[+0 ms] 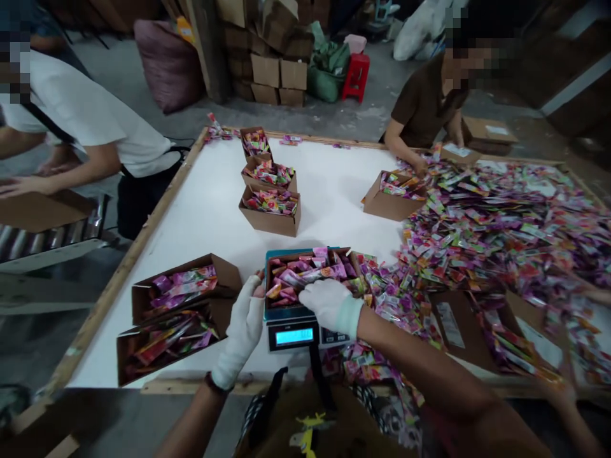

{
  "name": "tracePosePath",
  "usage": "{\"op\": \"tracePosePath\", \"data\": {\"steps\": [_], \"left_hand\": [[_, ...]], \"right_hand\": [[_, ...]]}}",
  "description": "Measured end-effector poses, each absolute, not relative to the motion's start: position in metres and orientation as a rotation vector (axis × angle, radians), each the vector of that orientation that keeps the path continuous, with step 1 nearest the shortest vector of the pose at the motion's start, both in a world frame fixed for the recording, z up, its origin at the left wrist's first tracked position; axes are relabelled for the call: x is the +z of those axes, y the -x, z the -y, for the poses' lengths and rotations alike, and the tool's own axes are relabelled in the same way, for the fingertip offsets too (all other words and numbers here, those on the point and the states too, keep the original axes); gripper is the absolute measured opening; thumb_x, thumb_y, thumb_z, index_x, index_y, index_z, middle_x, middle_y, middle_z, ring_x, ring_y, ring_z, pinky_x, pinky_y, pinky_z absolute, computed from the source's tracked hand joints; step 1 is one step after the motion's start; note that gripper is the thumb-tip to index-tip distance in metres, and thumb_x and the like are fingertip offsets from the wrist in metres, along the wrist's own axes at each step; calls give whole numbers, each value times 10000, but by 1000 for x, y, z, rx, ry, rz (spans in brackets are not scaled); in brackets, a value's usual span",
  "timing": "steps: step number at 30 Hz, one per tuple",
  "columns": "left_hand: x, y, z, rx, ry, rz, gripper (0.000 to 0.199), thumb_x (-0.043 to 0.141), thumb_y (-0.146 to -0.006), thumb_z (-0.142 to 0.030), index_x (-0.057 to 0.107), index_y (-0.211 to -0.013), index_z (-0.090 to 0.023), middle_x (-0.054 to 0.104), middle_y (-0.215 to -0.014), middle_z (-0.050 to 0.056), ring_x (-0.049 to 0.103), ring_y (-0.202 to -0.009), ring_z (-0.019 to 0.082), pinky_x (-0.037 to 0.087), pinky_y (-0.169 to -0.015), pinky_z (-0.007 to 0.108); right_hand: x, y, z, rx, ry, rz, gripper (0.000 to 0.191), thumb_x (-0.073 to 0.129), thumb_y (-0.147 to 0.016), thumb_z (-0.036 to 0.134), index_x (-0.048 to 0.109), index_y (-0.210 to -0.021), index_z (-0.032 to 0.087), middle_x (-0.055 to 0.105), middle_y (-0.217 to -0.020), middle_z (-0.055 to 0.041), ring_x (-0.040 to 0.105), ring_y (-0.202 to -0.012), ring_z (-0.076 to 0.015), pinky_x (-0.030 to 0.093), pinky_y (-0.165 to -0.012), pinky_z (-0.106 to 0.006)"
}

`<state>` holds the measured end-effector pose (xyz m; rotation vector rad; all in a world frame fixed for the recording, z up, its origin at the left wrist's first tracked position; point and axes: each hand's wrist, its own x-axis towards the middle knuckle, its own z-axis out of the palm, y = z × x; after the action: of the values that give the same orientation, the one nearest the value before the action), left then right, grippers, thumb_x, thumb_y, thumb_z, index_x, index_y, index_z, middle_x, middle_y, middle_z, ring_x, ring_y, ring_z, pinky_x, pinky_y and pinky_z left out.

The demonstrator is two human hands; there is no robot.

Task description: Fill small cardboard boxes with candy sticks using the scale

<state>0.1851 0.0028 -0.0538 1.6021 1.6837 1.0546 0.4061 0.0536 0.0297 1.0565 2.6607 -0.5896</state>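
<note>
Head-worn view, forward and down, close above the white table (329,191).

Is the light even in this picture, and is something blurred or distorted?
Head view: uneven light, the white table bright, the stacked cartons behind it dim. Head view: the scale display glows, its digits too smeared to read. Head view: the lower-right co-worker's hand looks soft; the person in white looks stretched.

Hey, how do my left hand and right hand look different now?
Your left hand is at the scale's side; your right hand lies on packets. Your left hand wears a dark wristband; your right hand shows none. The left hand's cuff is white; the right hand's is pale green. Both wear white gloves.
</note>
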Motion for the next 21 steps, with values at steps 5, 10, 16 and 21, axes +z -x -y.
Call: {"op": "tracePosePath", "data": {"steps": [5,10,16,21], "left_hand": [[-49,-184,6,1051,-1422,-1699,639,460,-974,-596,566,-1406,-137,590,-1458,161,530,-1382,278,355,-1232,449],[-46,-180,13,1031,-1332,-1730,653,445,-966,-622,606,-1347,-117,608,-1433,168,531,-1374,293,353,-1224,458],[-32,-178,10,1068,-1416,-1722,582,512,-956,-557,618,-1341,-133,620,-1422,162,546,-1364,292,357,-1229,472],[3,-193,-5,1080,-1675,-1641,444,533,-967,-438,673,-1268,-144,628,-1419,137,534,-1386,253,374,-1229,432]], "right_hand": [[26,-487,-28,-874,-1740,-3126,260,545,-992,330,650,-1207,226,709,-1143,-97,663,-1072,-229,526,-979,-405],[-73,-594,10,-990,-2843,-1802,749,615,-877,425,382,-1513,106,545,-1417,-239,593,-1266,-322,495,-1034,-462],[-174,-600,87,-868,-2519,-1300,667,701,-766,268,559,-1387,70,518,-1403,-312,577,-1242,-409,455,-988,-481],[-170,-595,75,-900,-2335,-1536,250,607,-838,173,735,-1048,132,717,-1009,-156,658,-994,-265,458,-884,-319]]}}
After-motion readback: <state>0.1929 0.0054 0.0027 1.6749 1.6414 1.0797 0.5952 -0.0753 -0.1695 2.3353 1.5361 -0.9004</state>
